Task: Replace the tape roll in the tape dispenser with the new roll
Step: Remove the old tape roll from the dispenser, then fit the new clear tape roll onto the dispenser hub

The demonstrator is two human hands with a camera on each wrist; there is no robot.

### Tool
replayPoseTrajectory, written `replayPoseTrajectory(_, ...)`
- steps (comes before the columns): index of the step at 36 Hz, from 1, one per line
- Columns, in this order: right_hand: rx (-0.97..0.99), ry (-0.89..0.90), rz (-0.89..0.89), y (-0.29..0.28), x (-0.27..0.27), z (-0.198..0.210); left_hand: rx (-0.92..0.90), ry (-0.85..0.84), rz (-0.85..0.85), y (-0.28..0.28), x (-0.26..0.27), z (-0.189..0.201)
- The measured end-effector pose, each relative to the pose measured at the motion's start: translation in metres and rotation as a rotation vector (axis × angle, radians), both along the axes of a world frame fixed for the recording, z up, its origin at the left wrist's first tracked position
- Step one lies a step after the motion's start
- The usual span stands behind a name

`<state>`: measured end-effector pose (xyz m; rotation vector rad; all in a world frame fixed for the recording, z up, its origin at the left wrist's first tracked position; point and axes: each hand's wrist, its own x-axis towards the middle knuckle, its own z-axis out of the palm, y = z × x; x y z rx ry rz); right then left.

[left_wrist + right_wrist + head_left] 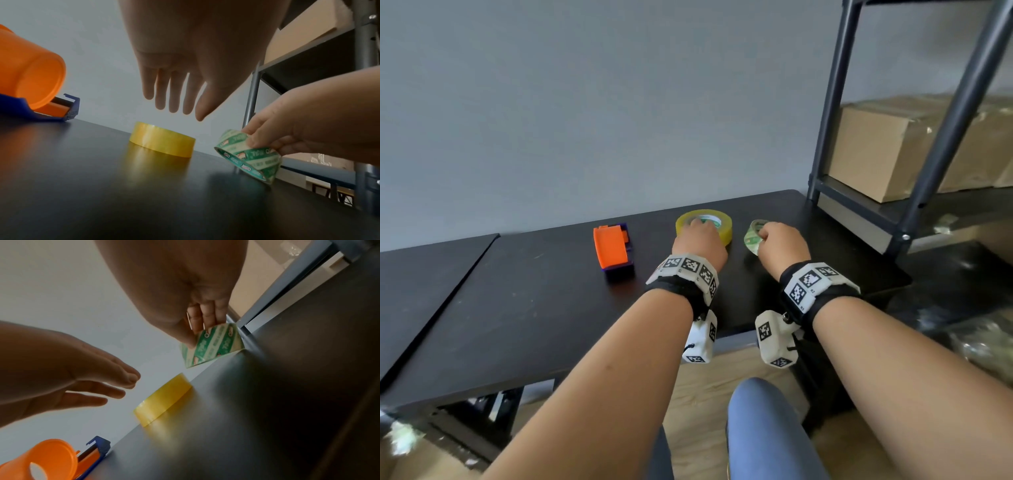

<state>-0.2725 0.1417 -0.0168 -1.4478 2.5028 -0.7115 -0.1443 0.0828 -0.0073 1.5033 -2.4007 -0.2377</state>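
Soft, even daylight fills the head view, edges bowing with wide-angle distortion. Both wrist views run dim, palms backlit against the pale wall. The glossy black tabletop [86, 170] mirrors the translucent yellow tape roll [162, 139].

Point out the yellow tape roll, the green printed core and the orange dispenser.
yellow tape roll [162, 140]: left wrist view, outer side wall.
green printed core [249, 160]: left wrist view, printed outer band.
orange dispenser [610, 247]: head view, orange top cover.

Bare table [524, 308] left of dispenser [613, 251]; shelf post [825, 102] blocks right, just beyond green core [249, 155].
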Motion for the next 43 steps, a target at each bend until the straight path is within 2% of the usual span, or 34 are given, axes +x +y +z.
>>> replayPoseTrajectory(4, 0.067, 0.011, -0.003, -0.002, -0.006, -0.001, 0.018, -0.01, 0.005, -0.001, -0.003, -0.002)
replayPoseTrajectory(9, 0.061, 0.02, -0.004, -0.003, -0.004, -0.005, 0.021, -0.015, 0.014, -0.003, -0.003, -0.003)
replayPoseTrajectory(14, -0.097, 0.036, 0.012, -0.007, 0.004, -0.008, 0.015, -0.031, 0.022, -0.006, 0.002, -0.001)
replayPoseTrajectory(20, -0.185, 0.02, 0.055, -0.016, 0.021, -0.001, -0.023, -0.01, 0.052, -0.014, 0.021, 0.007)
replayPoseTrajectory(26, -0.304, -0.072, 0.138, -0.03, 0.055, 0.006, -0.177, -0.071, 0.113, -0.025, 0.059, 0.007)
replayPoseTrajectory(33, -0.325, -0.075, 0.201, -0.051, 0.097, 0.011, -0.207, -0.066, 0.229, -0.041, 0.104, 0.008)
replayPoseTrajectory(38, -0.248, -0.147, 0.265, -0.071, 0.117, 0.005, -0.139, -0.013, 0.272, -0.055, 0.126, 0.004)
replayPoseTrajectory(43, -0.191, -0.136, 0.303, -0.082, 0.13, 0.001, -0.126, 0.042, 0.277, -0.062, 0.135, 0.002)
